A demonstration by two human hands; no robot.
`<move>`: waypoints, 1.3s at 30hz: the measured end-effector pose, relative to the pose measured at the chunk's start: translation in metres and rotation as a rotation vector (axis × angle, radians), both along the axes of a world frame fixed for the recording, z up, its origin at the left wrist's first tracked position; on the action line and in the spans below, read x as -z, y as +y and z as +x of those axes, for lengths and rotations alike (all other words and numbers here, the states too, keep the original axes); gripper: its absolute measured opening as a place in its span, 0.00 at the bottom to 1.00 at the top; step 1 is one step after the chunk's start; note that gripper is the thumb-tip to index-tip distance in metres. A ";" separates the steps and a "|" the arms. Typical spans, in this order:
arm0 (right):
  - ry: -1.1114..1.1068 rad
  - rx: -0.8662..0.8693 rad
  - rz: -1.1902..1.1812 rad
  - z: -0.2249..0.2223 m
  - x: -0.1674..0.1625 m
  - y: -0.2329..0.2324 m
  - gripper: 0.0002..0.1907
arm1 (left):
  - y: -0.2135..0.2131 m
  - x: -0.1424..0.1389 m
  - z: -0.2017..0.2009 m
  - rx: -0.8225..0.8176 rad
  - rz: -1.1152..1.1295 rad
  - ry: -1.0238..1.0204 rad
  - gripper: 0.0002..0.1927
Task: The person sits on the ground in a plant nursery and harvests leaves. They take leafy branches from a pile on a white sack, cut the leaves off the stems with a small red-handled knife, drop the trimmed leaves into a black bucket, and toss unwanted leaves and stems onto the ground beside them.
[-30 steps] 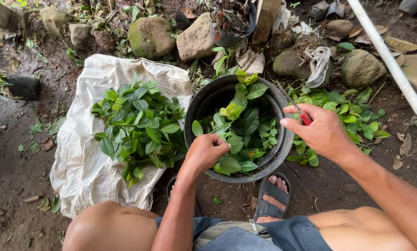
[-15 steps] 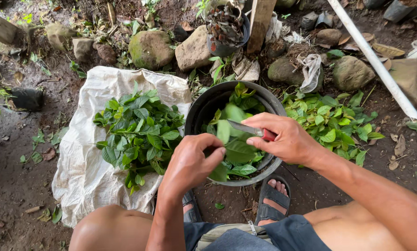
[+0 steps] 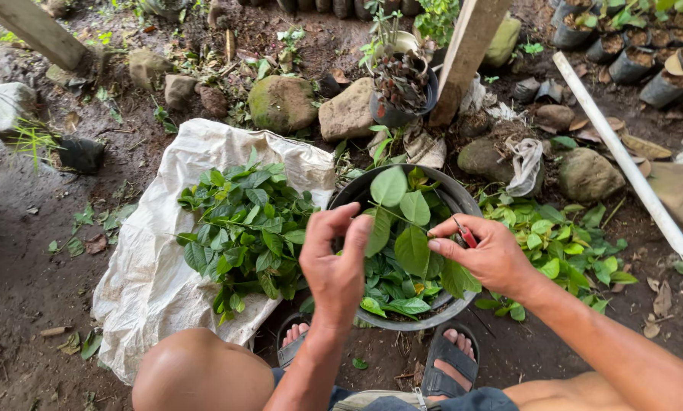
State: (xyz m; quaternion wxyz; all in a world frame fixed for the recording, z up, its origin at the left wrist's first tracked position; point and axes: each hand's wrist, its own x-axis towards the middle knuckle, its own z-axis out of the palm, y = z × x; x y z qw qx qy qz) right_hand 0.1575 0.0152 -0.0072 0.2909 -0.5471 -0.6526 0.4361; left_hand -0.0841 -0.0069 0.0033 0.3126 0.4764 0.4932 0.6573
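- Knees and sandalled feet (image 3: 450, 359) sit nearest the camera, on dark bare earth, with the feet just under the near rim of the bucket.
- Left hand (image 3: 334, 262) hovers over the near left side of a black bucket (image 3: 463, 199); its fingers (image 3: 341, 219) are pinched closed on the stem of a leafy cutting (image 3: 402, 221).
- The cutting stands raised above the bucket, its broad green leaves fanned out between the two hands.
- Right hand (image 3: 494, 255) is just beside it on the right, fingers curled closed around a small red-handled cutter (image 3: 467, 236), whose tip meets the cutting's stem.
- The bucket holds more loose green leaves below the hands.
- To the left of the bucket lies a white sack (image 3: 140, 281), spread flat on the ground and touching the bucket's side, with a heap of leafy sprigs (image 3: 242, 224) piled on it.
- To the right of the bucket, another pile of lighter green leaves (image 3: 562, 247) lies straight on the soil.
- Farther off stand mossy stones (image 3: 284, 103), a small dark pot with a reddish plant (image 3: 402, 87), a leaning wooden post (image 3: 467, 53) and a white pipe (image 3: 623, 156) slanting across the right side.
- Rows of small black nursery pots (image 3: 631, 46) fill the far right corner.
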 end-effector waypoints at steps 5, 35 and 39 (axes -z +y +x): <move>0.049 -0.095 0.107 -0.008 -0.001 -0.003 0.11 | 0.003 0.007 0.014 0.121 -0.166 -0.314 0.07; -0.595 -0.236 0.433 -0.025 -0.090 -0.022 0.25 | -0.027 0.023 0.039 0.601 -0.322 -0.454 0.07; -0.543 -0.261 0.427 -0.021 -0.088 -0.022 0.23 | -0.028 0.023 0.039 0.621 -0.318 -0.445 0.07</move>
